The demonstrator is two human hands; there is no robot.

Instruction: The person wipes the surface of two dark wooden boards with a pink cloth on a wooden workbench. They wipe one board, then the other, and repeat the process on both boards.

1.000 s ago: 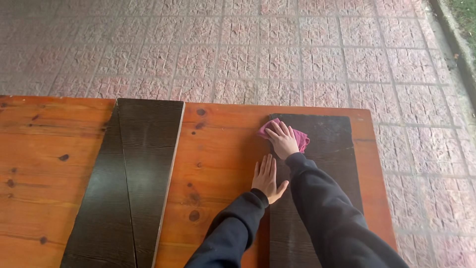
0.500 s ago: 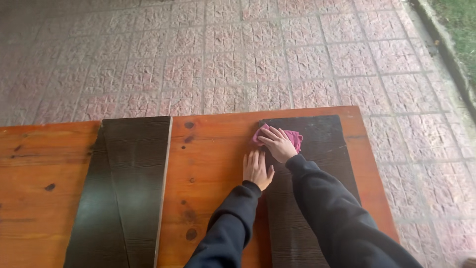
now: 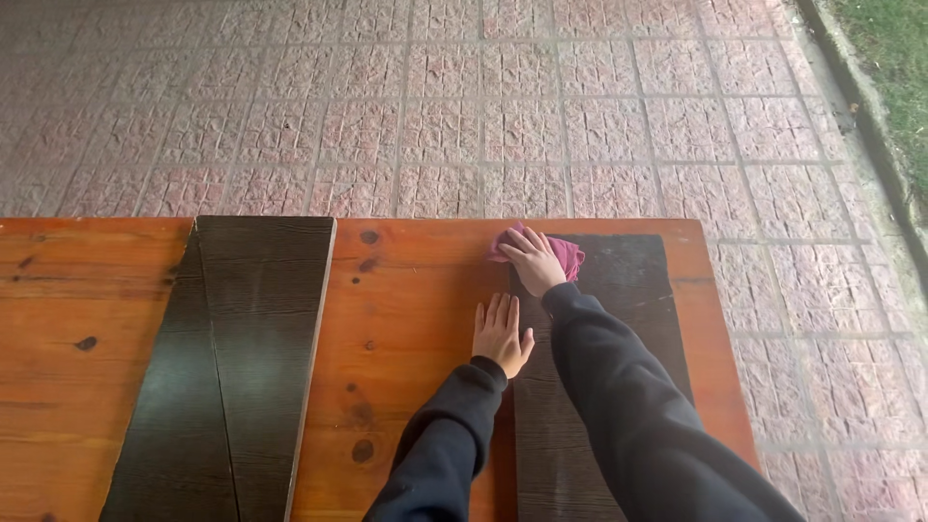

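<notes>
- While the right hand (image 3: 534, 259) presses down, its grip is closed over a pink cloth (image 3: 565, 256), fingers spread across the bunched fabric at the upper centre of the frame.
- The pink cloth lies on the far end of the right dark board (image 3: 619, 319), touching it, close to the far edge of the orange wooden surface (image 3: 416, 309).
- The left hand (image 3: 501, 333) lies flat and open, holding nothing, palm down on the orange wood just beside the near-left edge of the right dark board.
- Key relation: the board's long axis runs from the upper centre to the lower centre of the frame, so its unwiped length lies below the cloth, toward the person. The right hand is on the cloth; the left hand sits just below it.
- A second, left dark board (image 3: 242, 367) lies well apart at the left of the frame.
- Change from the earlier frames: cloth and right hand sit slightly further left on the board, and the left hand has shifted a little with them.
</notes>
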